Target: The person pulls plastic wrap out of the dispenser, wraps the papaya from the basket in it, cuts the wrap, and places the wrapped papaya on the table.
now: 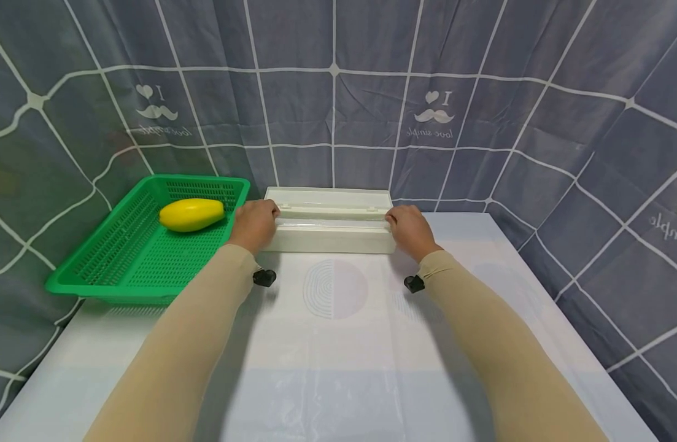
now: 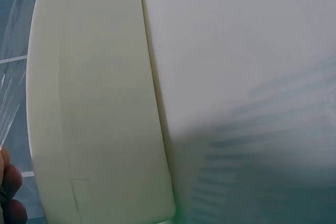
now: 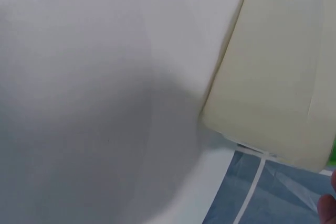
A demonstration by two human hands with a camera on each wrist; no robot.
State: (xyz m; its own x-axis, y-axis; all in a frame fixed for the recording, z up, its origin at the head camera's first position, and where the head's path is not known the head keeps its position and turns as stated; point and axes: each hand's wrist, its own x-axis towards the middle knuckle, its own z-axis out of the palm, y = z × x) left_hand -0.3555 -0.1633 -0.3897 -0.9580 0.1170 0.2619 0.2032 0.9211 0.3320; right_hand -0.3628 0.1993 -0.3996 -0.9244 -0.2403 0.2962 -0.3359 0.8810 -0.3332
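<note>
A long off-white cling film dispenser (image 1: 332, 240) stands at the back of the table with its lid (image 1: 327, 197) raised. Clear cling film (image 2: 9, 100) shows in the left wrist view, drawn into creases toward the fingertips. My left hand (image 1: 253, 224) is at the dispenser's left end, its fingers curled and pinching the film. At the right end my right hand (image 1: 412, 230) pinches the film's other side with thumb and fingers. In the right wrist view only fingertips (image 3: 327, 208) appear at the edge, beside the dispenser's end.
Left of the dispenser, a green plastic basket (image 1: 112, 290) holds a yellow oval fruit (image 1: 191, 215), perhaps a melon or papaya. A patterned white cloth (image 1: 338, 344) covers the table. Grey checked curtains (image 1: 294, 104) hang close behind and to both sides.
</note>
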